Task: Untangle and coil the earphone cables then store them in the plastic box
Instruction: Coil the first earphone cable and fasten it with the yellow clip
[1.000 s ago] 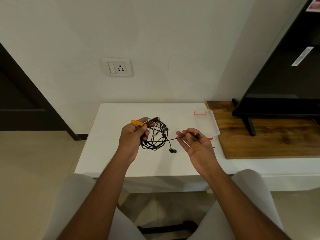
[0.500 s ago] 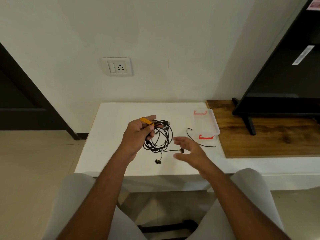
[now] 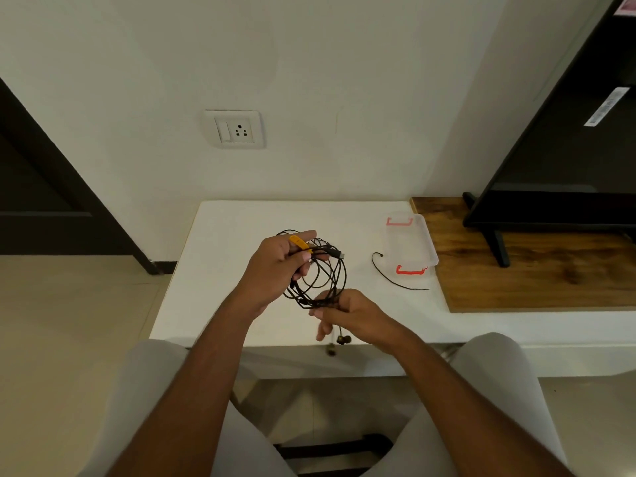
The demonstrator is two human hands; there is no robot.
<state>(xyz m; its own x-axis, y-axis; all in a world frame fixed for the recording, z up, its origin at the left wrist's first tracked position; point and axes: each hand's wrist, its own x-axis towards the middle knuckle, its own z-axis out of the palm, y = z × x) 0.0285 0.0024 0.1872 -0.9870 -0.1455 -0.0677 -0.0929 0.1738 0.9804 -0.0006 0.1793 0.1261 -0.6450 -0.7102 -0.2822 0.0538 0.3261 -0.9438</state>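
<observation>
A loose coil of black earphone cable (image 3: pixel 339 270) hangs in the air above the white table (image 3: pixel 220 270). My left hand (image 3: pixel 278 261) grips its top, together with an orange piece (image 3: pixel 298 242) and a plug that sticks out to the right. My right hand (image 3: pixel 347 311) pinches the bottom of the coil, and two earbuds (image 3: pixel 339 342) dangle below it. The clear plastic box (image 3: pixel 409 242) with red clips lies on the table's right side. A separate black cable (image 3: pixel 389 277) lies just left of the box.
A wooden board (image 3: pixel 537 270) adjoins the table on the right, with a black TV stand (image 3: pixel 495 235) on it. A wall socket (image 3: pixel 235 129) sits above the table. My knees are below the table's front edge.
My right hand let go of the earbud end, swung left and down, and took hold of the coil's bottom. The left hand kept its grip and shifted slightly right. The earbuds now dangle lower.
</observation>
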